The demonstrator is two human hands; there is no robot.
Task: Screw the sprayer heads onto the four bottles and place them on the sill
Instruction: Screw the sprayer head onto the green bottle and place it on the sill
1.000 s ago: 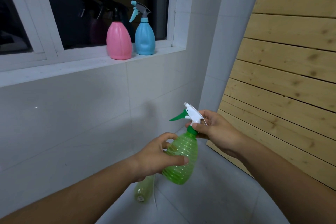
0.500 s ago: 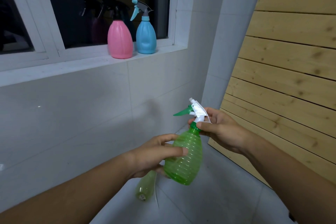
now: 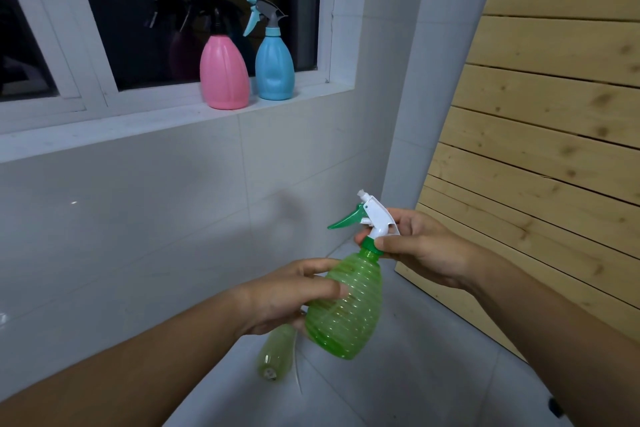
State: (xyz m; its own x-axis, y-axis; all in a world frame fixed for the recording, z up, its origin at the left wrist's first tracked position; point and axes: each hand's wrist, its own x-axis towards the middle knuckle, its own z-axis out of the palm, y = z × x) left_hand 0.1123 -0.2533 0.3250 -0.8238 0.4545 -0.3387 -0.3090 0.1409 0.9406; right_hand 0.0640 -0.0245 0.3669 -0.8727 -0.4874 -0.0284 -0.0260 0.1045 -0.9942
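Note:
I hold a ribbed, see-through green bottle (image 3: 346, 305) in front of me, tilted slightly. My left hand (image 3: 287, 298) wraps its body. My right hand (image 3: 419, 250) pinches the green collar of its white sprayer head (image 3: 375, 215), whose green trigger points left. On the white sill (image 3: 138, 121) stand a pink bottle (image 3: 225, 74) with a black sprayer and, to its right, a blue bottle (image 3: 275, 68) with a grey and blue sprayer. A pale green bottle (image 3: 273, 354) lies on the floor below my left hand, partly hidden, with a thin tube beside it.
A dark window (image 3: 194, 10) with a white frame rises behind the sill. White tiled wall (image 3: 138, 218) runs below it. A wooden plank wall (image 3: 554, 114) closes the right side. Grey floor tiles (image 3: 415, 374) lie underneath.
The green bottle has come up a little and stands more upright. My right hand has shifted its grip around the sprayer collar. The view has moved slightly.

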